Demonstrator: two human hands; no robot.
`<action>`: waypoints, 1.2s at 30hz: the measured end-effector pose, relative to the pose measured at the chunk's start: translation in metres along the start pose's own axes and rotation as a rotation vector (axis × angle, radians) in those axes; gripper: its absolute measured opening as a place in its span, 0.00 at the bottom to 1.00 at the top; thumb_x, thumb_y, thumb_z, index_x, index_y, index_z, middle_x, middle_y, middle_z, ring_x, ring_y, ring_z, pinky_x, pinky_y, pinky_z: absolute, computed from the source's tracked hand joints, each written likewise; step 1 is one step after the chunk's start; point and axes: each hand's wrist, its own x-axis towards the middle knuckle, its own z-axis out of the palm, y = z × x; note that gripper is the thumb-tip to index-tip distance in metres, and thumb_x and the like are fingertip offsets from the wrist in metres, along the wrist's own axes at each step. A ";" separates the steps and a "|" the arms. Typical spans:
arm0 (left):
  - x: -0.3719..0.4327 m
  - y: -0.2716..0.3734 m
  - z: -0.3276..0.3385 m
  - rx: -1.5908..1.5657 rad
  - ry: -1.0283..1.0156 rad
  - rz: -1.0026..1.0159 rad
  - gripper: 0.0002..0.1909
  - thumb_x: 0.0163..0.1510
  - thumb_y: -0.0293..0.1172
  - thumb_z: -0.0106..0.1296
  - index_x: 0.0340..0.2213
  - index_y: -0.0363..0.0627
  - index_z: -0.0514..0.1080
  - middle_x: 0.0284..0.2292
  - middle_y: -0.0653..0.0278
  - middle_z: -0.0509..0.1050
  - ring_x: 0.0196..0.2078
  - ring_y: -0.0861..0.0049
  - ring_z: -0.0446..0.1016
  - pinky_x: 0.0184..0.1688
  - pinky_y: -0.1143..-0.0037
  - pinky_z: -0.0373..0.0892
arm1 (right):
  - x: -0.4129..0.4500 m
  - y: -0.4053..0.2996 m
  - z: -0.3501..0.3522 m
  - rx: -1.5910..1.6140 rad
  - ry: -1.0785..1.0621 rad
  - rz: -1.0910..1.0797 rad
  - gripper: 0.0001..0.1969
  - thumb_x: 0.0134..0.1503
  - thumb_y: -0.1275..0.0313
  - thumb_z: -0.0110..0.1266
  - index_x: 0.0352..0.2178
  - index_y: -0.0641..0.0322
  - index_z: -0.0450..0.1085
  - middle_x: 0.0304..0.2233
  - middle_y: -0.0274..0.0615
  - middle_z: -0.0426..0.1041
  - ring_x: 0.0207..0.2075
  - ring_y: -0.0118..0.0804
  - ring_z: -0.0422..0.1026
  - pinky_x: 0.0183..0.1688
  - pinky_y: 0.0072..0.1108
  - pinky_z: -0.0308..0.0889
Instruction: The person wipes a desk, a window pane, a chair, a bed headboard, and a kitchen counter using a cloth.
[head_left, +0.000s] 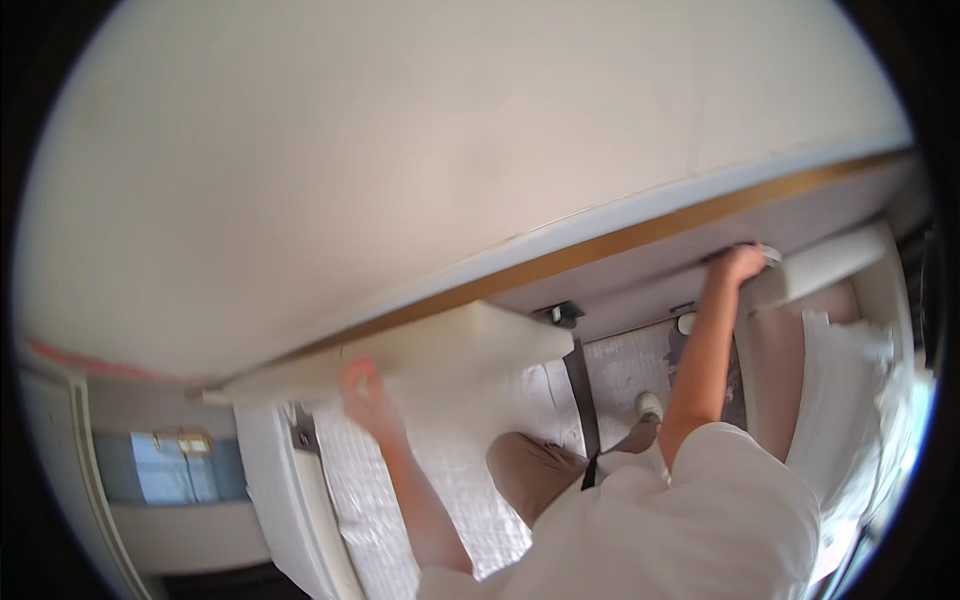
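Note:
My right hand (739, 262) is closed around a tool (769, 256) with a rounded pale end and a dark part on the other side. The blur keeps me from telling its kind. It is close to a greyish wall band (637, 274) below a tan strip (600, 249). My left hand (364, 386) is blurred, its fingers bent, in front of a cream ledge or panel (450, 337). Whether it touches the ledge or holds something small, I cannot tell. A broad cream surface (450, 150), a wall or ceiling, fills the upper view.
Silvery sheeting (390, 480) lies below me. A dark box or bracket (559, 313) with a white piece sits past the ledge's end. White plastic sheeting (847, 382) hangs at right. At far left are a window (161, 476) and a light fixture (187, 442).

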 end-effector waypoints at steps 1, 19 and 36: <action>0.005 -0.013 -0.002 0.038 -0.004 0.072 0.02 0.58 0.21 0.51 0.31 0.39 0.72 0.38 0.58 0.78 0.42 0.70 0.73 0.51 0.72 0.67 | 0.007 -0.025 0.005 0.043 0.085 0.037 0.19 0.62 0.63 0.39 0.42 0.64 0.73 0.44 0.47 0.74 0.45 0.44 0.72 0.51 0.38 0.69; -0.054 -0.067 -0.071 -0.423 0.120 0.025 0.11 0.39 0.15 0.52 0.27 0.42 0.75 0.27 0.63 0.75 0.32 0.64 0.73 0.39 0.69 0.68 | -0.437 0.001 0.126 -1.461 -2.725 -0.935 0.30 0.58 0.79 0.50 0.63 0.67 0.59 0.68 0.53 0.54 0.70 0.54 0.50 0.71 0.41 0.46; 0.048 -0.235 -0.155 -0.452 0.601 -0.657 0.04 0.59 0.25 0.53 0.35 0.38 0.73 0.34 0.62 0.76 0.37 0.77 0.73 0.44 0.77 0.68 | -0.729 0.194 0.108 -0.906 -2.954 -0.818 0.24 0.65 0.73 0.47 0.62 0.58 0.61 0.66 0.45 0.57 0.68 0.48 0.54 0.68 0.36 0.53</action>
